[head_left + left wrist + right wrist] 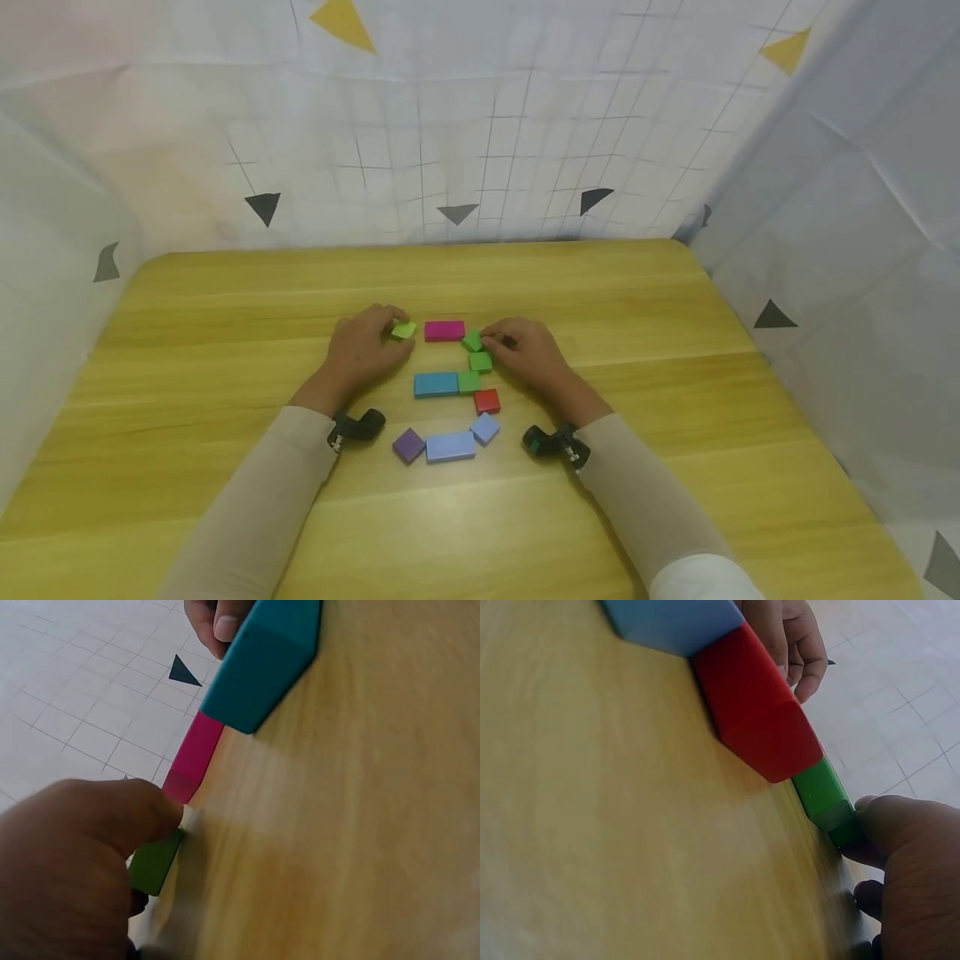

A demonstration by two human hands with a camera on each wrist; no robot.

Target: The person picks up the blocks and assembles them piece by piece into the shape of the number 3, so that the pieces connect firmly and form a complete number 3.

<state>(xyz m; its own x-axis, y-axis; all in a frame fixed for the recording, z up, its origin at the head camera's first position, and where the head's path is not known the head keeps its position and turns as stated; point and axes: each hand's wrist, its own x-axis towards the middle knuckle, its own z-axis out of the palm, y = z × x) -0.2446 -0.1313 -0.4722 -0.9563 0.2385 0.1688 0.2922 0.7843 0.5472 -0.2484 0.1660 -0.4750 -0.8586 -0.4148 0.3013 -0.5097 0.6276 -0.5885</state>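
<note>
My left hand [369, 346] pinches a lime-green block [403, 330] between thumb and fingers, at the left of a magenta block [445, 331]. The same lime block [156, 864] shows under the thumb in the left wrist view, low over the wood. To the right of the magenta block, my right hand [528, 354] holds a tilted green block [472, 341] at its right side with thumb and fingertip. Just below that lies another green block [480, 362]. In the right wrist view, the thumb sits against green, behind a large red block [757, 705].
A blue block [436, 384] adjoins a green square block [468, 382], with the red one at their lower right. Nearer me, a purple block [408, 446], a long light-blue block [450, 447] and a small light-blue block [485, 429] form a row on the wooden table [435, 533].
</note>
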